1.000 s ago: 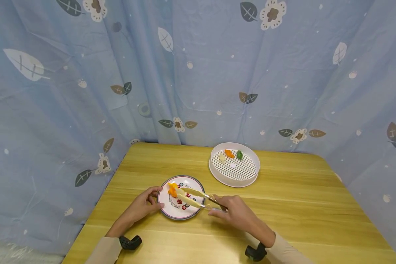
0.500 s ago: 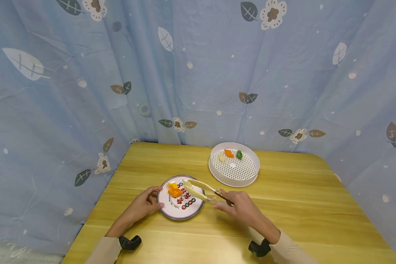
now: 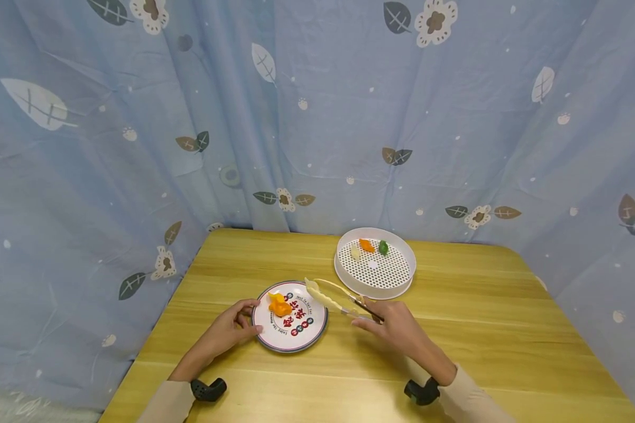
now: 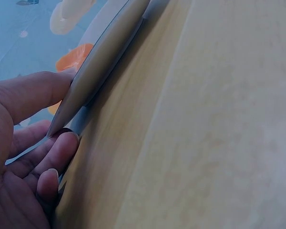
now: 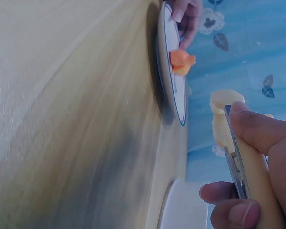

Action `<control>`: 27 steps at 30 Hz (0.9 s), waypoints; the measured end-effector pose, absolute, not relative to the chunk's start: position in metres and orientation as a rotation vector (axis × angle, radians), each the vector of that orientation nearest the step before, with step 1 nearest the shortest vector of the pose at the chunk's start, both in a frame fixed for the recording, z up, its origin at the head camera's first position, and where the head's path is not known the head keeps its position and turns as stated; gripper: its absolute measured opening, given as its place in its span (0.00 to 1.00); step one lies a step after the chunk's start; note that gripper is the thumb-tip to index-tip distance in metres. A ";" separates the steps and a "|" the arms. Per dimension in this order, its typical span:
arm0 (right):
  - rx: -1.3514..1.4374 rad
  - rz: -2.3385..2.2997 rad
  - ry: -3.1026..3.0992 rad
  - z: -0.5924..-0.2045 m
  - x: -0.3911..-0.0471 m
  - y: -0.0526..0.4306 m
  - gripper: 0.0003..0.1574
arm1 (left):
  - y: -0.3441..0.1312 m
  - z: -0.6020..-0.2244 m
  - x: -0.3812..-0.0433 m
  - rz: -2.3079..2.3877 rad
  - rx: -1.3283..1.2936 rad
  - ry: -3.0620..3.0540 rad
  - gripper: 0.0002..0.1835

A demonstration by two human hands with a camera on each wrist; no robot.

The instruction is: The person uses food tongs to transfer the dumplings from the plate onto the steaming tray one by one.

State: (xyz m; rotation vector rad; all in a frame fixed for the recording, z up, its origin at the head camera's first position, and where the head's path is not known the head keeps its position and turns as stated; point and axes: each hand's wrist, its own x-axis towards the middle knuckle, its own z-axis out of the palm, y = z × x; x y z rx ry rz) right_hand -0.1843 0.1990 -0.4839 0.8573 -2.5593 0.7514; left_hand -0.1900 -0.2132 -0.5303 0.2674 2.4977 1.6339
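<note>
My left hand (image 3: 234,326) pinches the left rim of a round white plate (image 3: 309,336) with red lettering, thumb on top and fingers below. Orange and yellow food-like pieces (image 3: 279,305), touching each other, lie on the plate's left side; their exact kind is unclear. My right hand (image 3: 396,326) grips a pair of tongs (image 3: 325,298) with cream-coloured tips and metal handles. The tongs are spread, with nothing visible between their tips, above the plate's right rim. In the right wrist view the tongs (image 5: 250,162) show thumb on one side, fingers on the other.
Behind the plate, a round white perforated tray (image 3: 376,290) stands on the wooden table (image 3: 481,329). It holds a pale piece (image 3: 355,252), an orange piece (image 3: 366,245) and a green piece (image 3: 383,247). A blue patterned curtain (image 3: 343,117) hangs around the table's back and sides.
The tongs' tips were at the orange and yellow pieces; they have pulled away to the right and spread, leaving the pieces on the plate. My left hand has stayed on the rim.
</note>
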 end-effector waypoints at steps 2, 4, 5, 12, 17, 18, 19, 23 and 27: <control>0.847 0.759 -2.552 -0.483 -0.185 0.201 0.19 | -0.213 -0.530 -0.190 1.635 0.268 2.498 0.32; 0.834 0.756 -2.547 -0.483 -0.186 0.204 0.19 | -0.213 -0.530 -0.191 1.638 0.262 2.495 0.32; 0.828 0.755 -2.544 -0.483 -0.186 0.205 0.19 | -0.213 -0.530 -0.191 1.638 0.259 2.495 0.32; 0.731 0.723 -2.601 -0.484 -0.190 0.215 0.36 | -0.213 -0.531 -0.191 1.636 0.240 2.496 0.33; 0.693 0.705 -2.621 -0.484 -0.192 0.223 0.40 | -0.213 -0.532 -0.191 1.641 0.248 2.497 0.32; 0.692 0.705 -2.617 -0.485 -0.192 0.224 0.40 | -0.213 -0.532 -0.191 1.641 0.249 2.496 0.32; 0.690 0.704 -2.614 -0.485 -0.192 0.225 0.39 | -0.213 -0.531 -0.191 1.643 0.248 2.493 0.32; 0.676 0.685 -2.606 -0.485 -0.191 0.231 0.38 | -0.212 -0.531 -0.191 1.645 0.246 2.492 0.32; 0.648 0.665 -2.609 -0.484 -0.192 0.238 0.37 | -0.213 -0.532 -0.190 1.652 0.246 2.494 0.32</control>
